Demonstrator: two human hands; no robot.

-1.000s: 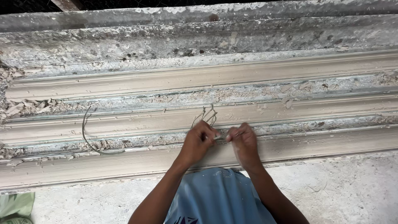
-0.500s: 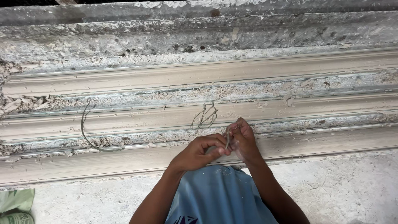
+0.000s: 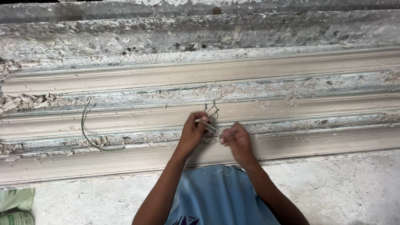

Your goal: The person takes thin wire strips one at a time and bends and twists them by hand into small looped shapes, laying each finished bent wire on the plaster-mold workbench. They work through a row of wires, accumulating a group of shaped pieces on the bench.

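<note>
Left hand (image 3: 192,132) and right hand (image 3: 235,139) both pinching thin wire (image 3: 211,113), its tangled end hard to trace.

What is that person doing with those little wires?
A person leans over long plaster mouldings lying side by side. The left hand and the right hand each pinch one end of a thin wire, drawn between them beside a tangled wire bundle. Another curved wire lies loose to the left, untouched.
</note>
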